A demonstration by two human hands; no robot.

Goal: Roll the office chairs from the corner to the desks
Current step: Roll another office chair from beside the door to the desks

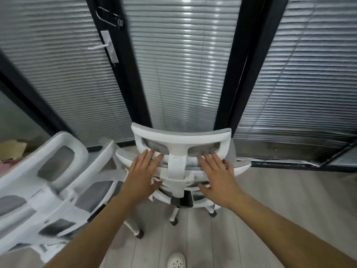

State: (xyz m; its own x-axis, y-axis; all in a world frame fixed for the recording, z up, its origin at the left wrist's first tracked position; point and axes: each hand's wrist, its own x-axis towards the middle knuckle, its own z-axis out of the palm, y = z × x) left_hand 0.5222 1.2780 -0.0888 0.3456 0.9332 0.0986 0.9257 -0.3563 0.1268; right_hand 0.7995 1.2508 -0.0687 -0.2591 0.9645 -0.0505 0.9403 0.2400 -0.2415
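A white office chair with grey mesh stands in front of me, its back toward me and its headrest uppermost. My left hand is spread flat over the left side of the backrest, fingers apart. My right hand is spread the same way over the right side. Neither hand is closed around the frame. The chair's white legs and dark casters show below on the floor. A second white chair of the same kind leans close by on the left, its headrest near the first chair's back.
A glass wall with grey blinds and black frames runs right behind the chairs, with a door handle at the upper left. Pale wood floor stretches to the right. My white shoe is at the bottom.
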